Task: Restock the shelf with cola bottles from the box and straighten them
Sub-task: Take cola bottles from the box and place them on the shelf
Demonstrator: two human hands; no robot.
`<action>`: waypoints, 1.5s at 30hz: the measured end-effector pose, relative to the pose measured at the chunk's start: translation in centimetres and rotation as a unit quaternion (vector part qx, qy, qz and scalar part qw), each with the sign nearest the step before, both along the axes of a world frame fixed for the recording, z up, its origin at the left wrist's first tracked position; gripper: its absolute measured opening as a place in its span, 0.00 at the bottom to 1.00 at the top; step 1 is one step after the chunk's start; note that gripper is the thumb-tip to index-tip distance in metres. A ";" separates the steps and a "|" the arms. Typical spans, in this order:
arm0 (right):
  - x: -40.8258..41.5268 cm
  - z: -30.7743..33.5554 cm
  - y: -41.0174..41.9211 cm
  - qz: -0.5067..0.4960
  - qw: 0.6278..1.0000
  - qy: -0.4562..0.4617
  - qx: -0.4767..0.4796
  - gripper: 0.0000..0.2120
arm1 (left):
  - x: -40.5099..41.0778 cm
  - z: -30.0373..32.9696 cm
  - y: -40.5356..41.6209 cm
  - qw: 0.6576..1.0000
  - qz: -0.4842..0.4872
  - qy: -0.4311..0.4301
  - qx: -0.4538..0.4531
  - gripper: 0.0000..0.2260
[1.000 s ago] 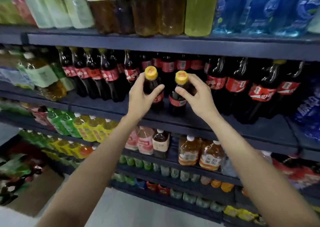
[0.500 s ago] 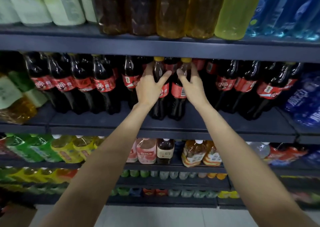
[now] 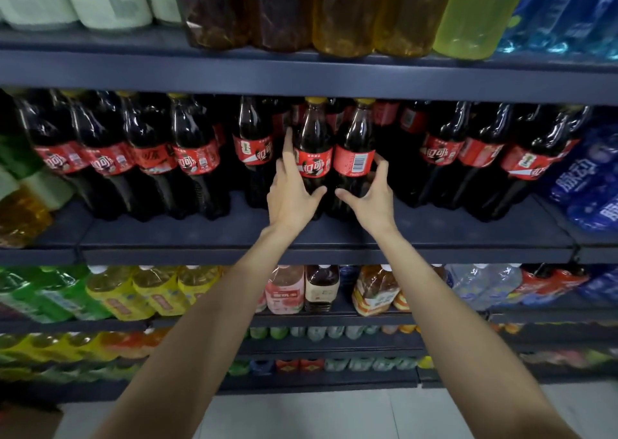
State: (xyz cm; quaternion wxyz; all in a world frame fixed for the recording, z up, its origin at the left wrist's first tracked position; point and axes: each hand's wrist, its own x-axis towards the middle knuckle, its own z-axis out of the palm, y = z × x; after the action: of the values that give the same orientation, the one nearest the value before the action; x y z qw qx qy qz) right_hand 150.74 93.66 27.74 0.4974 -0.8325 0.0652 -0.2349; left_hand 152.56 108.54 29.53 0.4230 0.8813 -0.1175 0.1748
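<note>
cola bottles (image 3: pixel 312 157) — glossy clear plastic | shelf (image 3: pixel 301 234) — matt dark metal

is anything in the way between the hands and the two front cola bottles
Nothing visible. The left hand already touches the left cola bottle, fingers up its side and thumb across its lower front. The right hand cups the right cola bottle the same way. Both bottles stand on the shelf, other cola close behind.
</note>
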 end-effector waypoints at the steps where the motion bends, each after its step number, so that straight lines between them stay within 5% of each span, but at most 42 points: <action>1: 0.4 0.0 0.2 -0.016 1.000 -0.004 -0.002 0.40 | 0.4 0.2 -0.5 1.000 0.017 0.005 -0.005 0.48; 8: 4.0 1.1 -0.2 -0.140 0.990 0.009 -0.014 0.38 | 2.7 0.4 -2.8 0.997 0.077 0.016 -0.028 0.43; 16: 6.1 2.0 -1.0 -0.124 0.989 0.066 -0.045 0.41 | 2.9 -0.1 -2.4 0.997 0.035 0.018 -0.064 0.42; 23: 2.2 0.9 -1.4 -0.082 0.995 0.037 -0.044 0.42 | -0.5 0.4 -1.7 0.990 -0.023 0.103 -0.096 0.42; 27: -2.3 0.9 -2.3 -0.071 0.977 -0.030 -0.201 0.27 | -4.6 0.6 -1.3 0.991 -0.031 0.072 -0.106 0.31; 33: -11.3 0.8 -7.4 -0.100 0.891 -0.117 -0.426 0.07 | -10.3 0.1 -5.4 0.987 -0.132 -0.078 -0.040 0.11; 38: -23.4 -1.9 -15.8 -0.093 0.887 0.056 -0.449 0.08 | -16.2 -3.2 -13.3 0.925 -0.333 -0.104 0.152 0.11; 41: -32.2 -4.4 -21.5 -0.107 0.902 0.214 -0.359 0.11 | -20.8 -6.4 -20.1 0.871 -0.418 0.020 0.258 0.09; 45: -44.2 -9.5 -29.7 -0.162 0.911 0.318 -0.205 0.13 | -27.7 -12.4 -30.2 0.823 -0.459 0.197 0.273 0.08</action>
State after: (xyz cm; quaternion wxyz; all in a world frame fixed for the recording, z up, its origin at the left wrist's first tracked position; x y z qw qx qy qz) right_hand 106.52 64.01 18.28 0.2240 -0.9248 0.3046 -0.0436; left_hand 124.82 78.33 17.13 0.2106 0.8209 -0.4654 -0.2554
